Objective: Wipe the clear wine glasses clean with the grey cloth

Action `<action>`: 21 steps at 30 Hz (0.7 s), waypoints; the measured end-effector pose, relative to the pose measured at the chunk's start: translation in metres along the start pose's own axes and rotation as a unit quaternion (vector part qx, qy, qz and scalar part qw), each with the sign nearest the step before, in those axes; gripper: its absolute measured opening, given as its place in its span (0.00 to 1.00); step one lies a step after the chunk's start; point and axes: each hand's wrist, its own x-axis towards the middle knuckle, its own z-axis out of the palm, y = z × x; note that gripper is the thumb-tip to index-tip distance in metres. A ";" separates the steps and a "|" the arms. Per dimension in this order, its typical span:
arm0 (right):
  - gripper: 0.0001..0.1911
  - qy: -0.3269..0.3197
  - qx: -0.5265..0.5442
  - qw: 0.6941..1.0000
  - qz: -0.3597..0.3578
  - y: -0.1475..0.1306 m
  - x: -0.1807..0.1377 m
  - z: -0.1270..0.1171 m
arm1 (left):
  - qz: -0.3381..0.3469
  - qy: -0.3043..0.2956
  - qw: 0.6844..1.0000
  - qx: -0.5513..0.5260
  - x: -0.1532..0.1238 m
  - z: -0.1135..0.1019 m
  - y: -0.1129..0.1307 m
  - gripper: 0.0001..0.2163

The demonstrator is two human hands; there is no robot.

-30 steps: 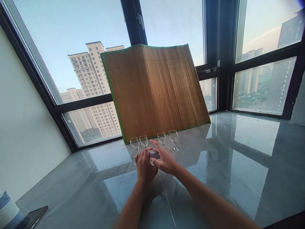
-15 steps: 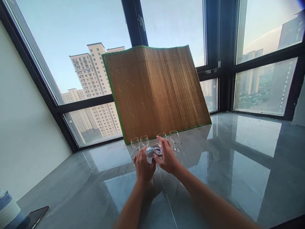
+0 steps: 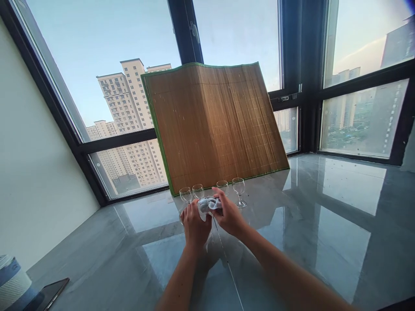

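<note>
My left hand [image 3: 196, 224] is curled round what looks like a clear stemmed glass [image 3: 209, 214], mostly hidden by my fingers. A bunched grey-white cloth [image 3: 207, 204] sits at the glass's opening, between my hands. My right hand [image 3: 228, 216] pinches the cloth from the right, thumb below and fingers above. Just beyond my hands stand several clear stemmed glasses: two on the left, the nearer one [image 3: 186, 195] partly behind my left hand, and two on the right, of which the rightmost [image 3: 238, 188] shows down to its foot.
A brown bamboo mat [image 3: 220, 125] with green edging leans against the window behind the glasses. At the lower left, a phone [image 3: 53, 293] lies on the glossy grey surface [image 3: 106, 259], beside a blue and white cup-like container [image 3: 14, 283]. A white wall rises on the left.
My right hand has lowered slightly, its fingers curling closer over the cloth, and the cloth has shifted a little. The view has moved slightly; the standing glasses stay in place.
</note>
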 end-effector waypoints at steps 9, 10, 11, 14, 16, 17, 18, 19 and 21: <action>0.20 0.010 0.172 0.979 0.106 -0.001 0.009 0.000 | 0.044 0.004 0.999 0.031 -0.001 -0.003 0.002 0.23; 0.19 0.006 0.198 0.971 0.133 -0.002 0.010 -0.001 | 0.051 0.006 0.998 0.032 -0.001 -0.003 0.002 0.23; 0.19 0.001 0.221 0.962 0.160 -0.003 0.011 -0.002 | 0.057 0.008 0.998 0.034 -0.001 -0.003 0.003 0.23; 0.20 -0.021 0.263 0.940 0.219 -0.008 0.011 -0.006 | 0.070 0.009 0.997 0.040 -0.001 -0.003 0.003 0.23; 0.21 -0.037 0.271 0.935 0.226 -0.011 0.011 -0.007 | 0.075 0.012 0.996 0.039 -0.002 -0.003 0.003 0.22; 0.22 -0.049 0.274 0.934 0.224 -0.012 0.010 -0.008 | 0.077 0.014 0.996 0.037 -0.002 -0.003 0.002 0.22; 0.22 -0.062 0.277 0.933 0.222 -0.013 0.010 -0.009 | 0.080 0.017 0.996 0.034 -0.002 -0.003 0.002 0.22; 0.23 -0.077 0.283 0.930 0.220 -0.015 0.009 -0.010 | 0.082 0.020 0.996 0.032 -0.002 -0.003 0.001 0.22; 0.23 -0.110 0.299 0.922 0.220 -0.018 0.008 -0.013 | 0.084 0.027 0.996 0.026 -0.001 -0.002 0.001 0.21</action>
